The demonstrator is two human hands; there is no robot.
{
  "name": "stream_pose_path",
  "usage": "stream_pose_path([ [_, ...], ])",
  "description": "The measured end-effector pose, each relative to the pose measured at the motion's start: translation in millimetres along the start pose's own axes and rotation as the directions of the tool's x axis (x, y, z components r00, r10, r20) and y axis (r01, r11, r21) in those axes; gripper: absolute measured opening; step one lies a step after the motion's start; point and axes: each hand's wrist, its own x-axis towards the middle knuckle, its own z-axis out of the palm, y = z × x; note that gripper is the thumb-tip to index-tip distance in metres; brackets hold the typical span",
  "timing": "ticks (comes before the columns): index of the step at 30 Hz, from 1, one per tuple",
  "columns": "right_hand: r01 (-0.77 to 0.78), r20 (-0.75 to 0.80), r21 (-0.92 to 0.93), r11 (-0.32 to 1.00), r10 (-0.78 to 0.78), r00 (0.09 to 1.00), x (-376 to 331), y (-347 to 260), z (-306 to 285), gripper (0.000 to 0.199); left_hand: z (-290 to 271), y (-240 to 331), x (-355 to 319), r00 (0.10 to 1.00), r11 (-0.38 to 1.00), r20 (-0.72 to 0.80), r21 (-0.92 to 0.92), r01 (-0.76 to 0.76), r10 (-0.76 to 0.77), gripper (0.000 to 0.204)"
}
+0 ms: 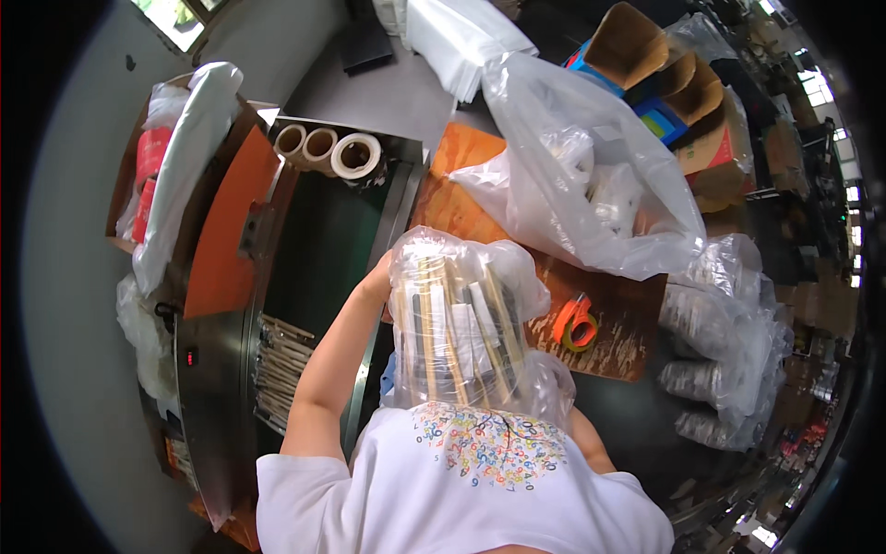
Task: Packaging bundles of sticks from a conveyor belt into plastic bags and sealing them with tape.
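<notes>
A clear plastic bag (461, 319) packed with thin light wooden sticks and white paper slips stands up close against my chest. At its upper left side my left hand (380, 277) holds on; the fingers disappear behind the plastic. My right forearm (591, 443) runs in behind the bag's lower right, where the hand itself is hidden. An orange tape dispenser (575, 323) with a yellowish roll lies right of the bag on a worn orange-brown board (620, 355).
A large translucent bag (591, 175) with wrapped packs lies beyond. More bagged bundles (715, 346) sit at right, near open cardboard boxes (628, 46). Film rolls (357, 157) stand at the far end of a dark green belt (323, 240). Loose sticks (281, 369) fill a trough at left.
</notes>
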Motion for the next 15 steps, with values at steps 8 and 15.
stream_pose_path([
  [8, 0.010, 0.029, -0.220, 0.975, -0.003, 1.000, -46, 40, 176, 0.047, 125, 33, 131, 0.803, 0.850, -0.528, 0.524, 0.050, 0.278, 0.098],
  [15, -0.015, -0.049, -0.390, 0.921, -0.005, 0.999, 2, 70, 279, 0.047, 70, 40, 174, 0.977, 0.983, -0.165, 0.145, -0.110, 0.134, 0.072],
])
